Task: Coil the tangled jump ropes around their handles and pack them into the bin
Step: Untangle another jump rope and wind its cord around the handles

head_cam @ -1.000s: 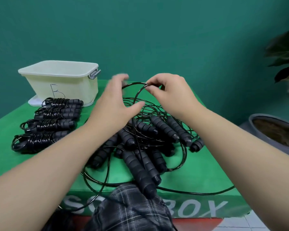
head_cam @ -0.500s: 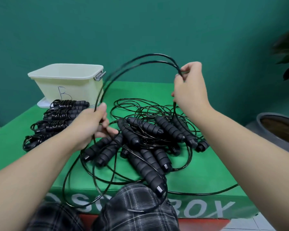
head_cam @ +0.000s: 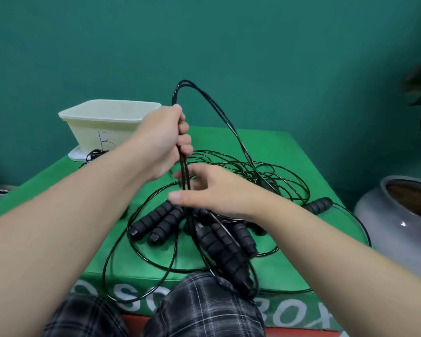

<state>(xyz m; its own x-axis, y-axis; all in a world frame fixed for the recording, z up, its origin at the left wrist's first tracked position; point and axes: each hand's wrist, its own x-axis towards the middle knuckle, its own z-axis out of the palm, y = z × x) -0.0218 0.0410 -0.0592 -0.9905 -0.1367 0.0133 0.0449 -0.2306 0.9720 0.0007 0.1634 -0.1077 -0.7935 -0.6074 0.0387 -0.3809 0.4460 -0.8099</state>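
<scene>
While the left hand (head_cam: 161,139) grips a doubled run of black cord (head_cam: 206,96) in a closed fist, lifted above the tangled pile (head_cam: 231,171), the right hand (head_cam: 212,190) sits just below it with fingers loosely spread around the same strands, not clearly closed on them. Beneath the right hand, several ribbed foam handles (head_cam: 156,221) lie on the green tabletop (head_cam: 289,154), cords looping round them and over the near edge. Beyond the left hand stands the cream bin (head_cam: 105,127), marked with a letter. I judge this the untangling step: one rope is being drawn free. Next, its two handles need finding and pulling clear without dragging neighbouring loops along.
</scene>
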